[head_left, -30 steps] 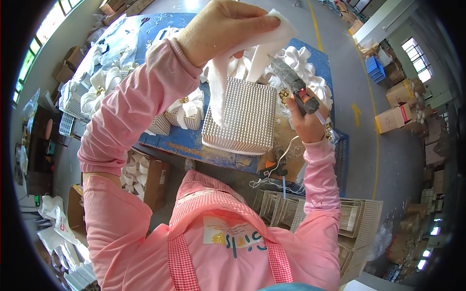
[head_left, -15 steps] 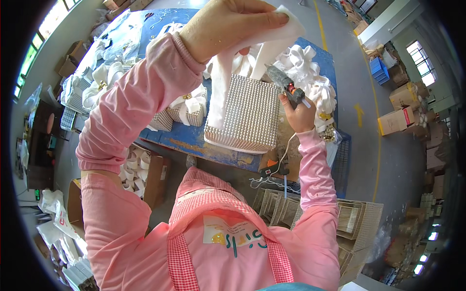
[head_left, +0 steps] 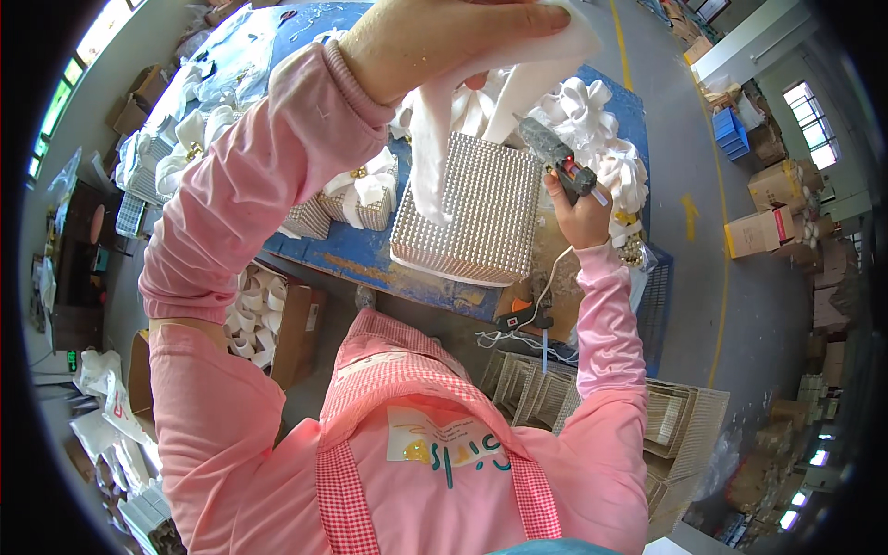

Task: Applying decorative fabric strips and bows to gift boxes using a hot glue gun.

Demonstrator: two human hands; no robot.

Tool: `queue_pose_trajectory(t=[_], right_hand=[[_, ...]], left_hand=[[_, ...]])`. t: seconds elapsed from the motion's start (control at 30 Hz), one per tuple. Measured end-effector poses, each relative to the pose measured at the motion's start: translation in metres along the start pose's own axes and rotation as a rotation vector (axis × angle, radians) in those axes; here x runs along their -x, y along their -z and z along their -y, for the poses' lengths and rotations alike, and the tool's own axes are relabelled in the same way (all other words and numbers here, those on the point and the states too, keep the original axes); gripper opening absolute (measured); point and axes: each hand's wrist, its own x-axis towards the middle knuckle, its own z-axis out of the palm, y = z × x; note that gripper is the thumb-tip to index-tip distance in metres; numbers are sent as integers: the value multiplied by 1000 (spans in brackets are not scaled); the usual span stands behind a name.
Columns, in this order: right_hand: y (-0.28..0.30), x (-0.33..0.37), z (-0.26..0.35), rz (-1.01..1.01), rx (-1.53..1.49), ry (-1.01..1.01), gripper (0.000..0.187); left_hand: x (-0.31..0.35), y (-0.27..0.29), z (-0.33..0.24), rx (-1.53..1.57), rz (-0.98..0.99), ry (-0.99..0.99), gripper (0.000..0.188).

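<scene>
Pinched between the thumb and fingers of my left hand [head_left: 435,46] is a wide strip of soft white fabric [head_left: 430,153]. Its two ends hang down, one of them over a box [head_left: 476,208] covered in rows of pearl-like beads. The box sits tilted near the front edge of the blue table [head_left: 361,257]. In my right hand [head_left: 583,220] is a dark, glue-crusted hot glue gun [head_left: 552,150], a glue stick poking from its rear. Its nozzle points up and left, close to the hanging fabric but apart from it.
White bows [head_left: 618,171] crowd the table's right side. Smaller beaded boxes with bows [head_left: 365,199] stand at left. Below the table edge hangs a black tool with an orange trigger [head_left: 521,313], near tangled white cords. A carton of white ribbon loops [head_left: 262,314] and nested beaded frames [head_left: 546,398] stand below.
My left hand has risen slightly and shifted right with the fabric strip. My right hand has moved a little right with the glue gun, and the beaded box looks slightly shifted.
</scene>
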Motion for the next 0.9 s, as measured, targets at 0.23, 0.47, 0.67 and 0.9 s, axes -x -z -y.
queue_pose_trajectory(t=[0.23, 0.47, 0.67, 0.9], right_hand=[[-22, 5, -25, 33, 59, -2, 35], [-44, 5, -41, 81, 111, -13, 34], [-60, 6, -57, 194, 249, -92, 38], [-76, 4, -73, 284, 313, -152, 43]], left_hand=[[0, 1, 0, -40, -17, -7, 30], [1, 0, 2, -65, 29, -106, 25], [0, 1, 10, -33, 55, -256, 23], [-1, 11, 19, 70, 157, -366, 21]])
